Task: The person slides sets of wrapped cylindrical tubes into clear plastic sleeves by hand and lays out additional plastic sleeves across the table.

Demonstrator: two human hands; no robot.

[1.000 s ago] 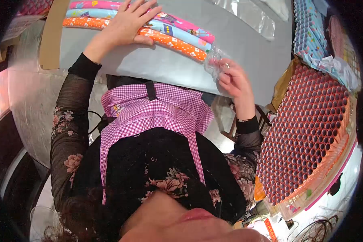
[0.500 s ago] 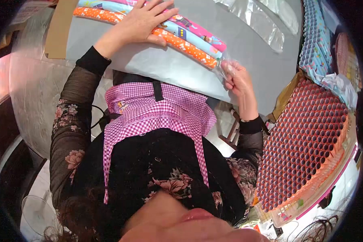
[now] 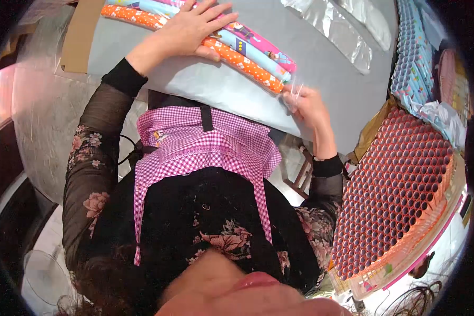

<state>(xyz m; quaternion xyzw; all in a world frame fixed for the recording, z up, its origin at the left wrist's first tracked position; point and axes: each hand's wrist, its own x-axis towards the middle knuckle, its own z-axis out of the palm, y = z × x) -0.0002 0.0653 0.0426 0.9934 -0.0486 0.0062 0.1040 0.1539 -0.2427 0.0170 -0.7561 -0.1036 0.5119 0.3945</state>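
Three patterned rolls lie side by side on the grey table covering: an orange roll with white marks, a light blue roll and a pink roll. They look like rolls of wrapping paper in a clear plastic sleeve. Across them rests my left hand, flat with fingers spread. At their right end, my right hand has its fingers pinched on the loose end of the clear plastic sleeve. Motion blurs these fingers a little.
Several flat clear plastic sleeves lie at the back of the table. A brown cardboard piece is at the left. On the right stand a large stack of orange rolls, ends facing out, and a stack of blue rolls.
My right hand has moved slightly left and down, closer to the roll ends, with the plastic end in its fingers. My left hand stays pressed on the rolls.
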